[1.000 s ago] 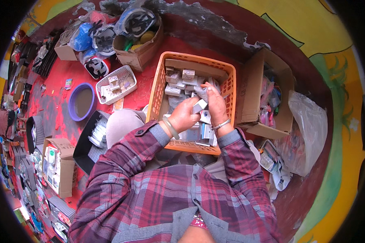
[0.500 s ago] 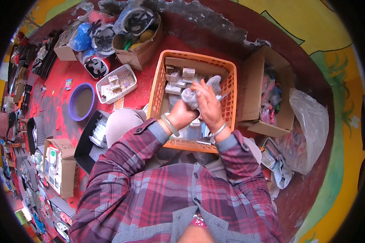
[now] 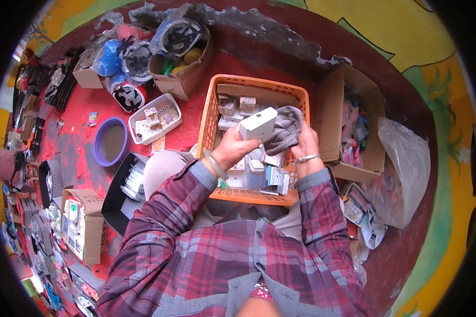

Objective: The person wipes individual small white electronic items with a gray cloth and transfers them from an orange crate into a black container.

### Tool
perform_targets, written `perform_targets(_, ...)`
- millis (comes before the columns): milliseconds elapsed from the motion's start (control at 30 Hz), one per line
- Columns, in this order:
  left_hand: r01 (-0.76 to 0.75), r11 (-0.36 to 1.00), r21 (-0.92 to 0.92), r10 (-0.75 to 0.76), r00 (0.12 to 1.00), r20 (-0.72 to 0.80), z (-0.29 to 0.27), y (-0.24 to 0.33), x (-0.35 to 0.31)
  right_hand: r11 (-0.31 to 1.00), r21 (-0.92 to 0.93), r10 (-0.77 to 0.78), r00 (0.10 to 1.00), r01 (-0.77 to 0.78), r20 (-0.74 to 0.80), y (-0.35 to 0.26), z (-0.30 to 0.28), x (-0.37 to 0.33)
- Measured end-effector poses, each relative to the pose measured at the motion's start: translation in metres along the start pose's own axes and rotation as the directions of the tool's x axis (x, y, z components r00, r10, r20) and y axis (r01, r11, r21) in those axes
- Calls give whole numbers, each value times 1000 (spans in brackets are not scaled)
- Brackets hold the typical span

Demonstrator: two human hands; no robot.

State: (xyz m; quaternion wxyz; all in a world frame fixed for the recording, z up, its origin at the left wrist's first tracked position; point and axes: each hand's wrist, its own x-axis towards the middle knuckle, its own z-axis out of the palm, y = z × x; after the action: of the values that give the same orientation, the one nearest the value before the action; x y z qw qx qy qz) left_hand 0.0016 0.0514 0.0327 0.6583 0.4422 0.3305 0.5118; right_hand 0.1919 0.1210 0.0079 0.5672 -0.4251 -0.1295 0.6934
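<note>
A small white box is gripped in my left hand, thumb along its lower side. My right hand is closed round a grey cloth, which hangs bunched beside the box's right side. Both hands are above an orange plastic basket with perforated walls. Several small white boxes lie in its far part. Nearer me in the basket are a clear plastic container and more small packages.
Left of the basket stand a white basket, a purple basin and a black tray. Helmets in plastic and a carton are at the far left. An open cardboard box and a plastic bag flank the right.
The white box now shows in my left hand, where the grey cloth covered it before. My right hand has moved right and drawn the cloth off to that side.
</note>
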Motion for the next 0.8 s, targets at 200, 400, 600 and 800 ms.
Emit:
perform_targets(200, 85, 844, -530, -101, 995, -2, 0, 15, 0, 959, 284, -135, 899, 13, 417, -41, 17, -26)
perform_targets(400, 135, 672, -728, -184, 983, 12, 10, 16, 8, 800, -320, -195, 724, 507, 662, -11, 35, -53)
perform_targets(600, 134, 653, -745, -272, 960, -66, 15, -9, 2, -77, -721, -259, 685, 688, 681, 21, 38, -60)
perform_targets(800, 242, 674, -698, -257, 963, 85, 18, -3, -2, 209, -755, -430, 752, 621, 499, 29, 19, -23)
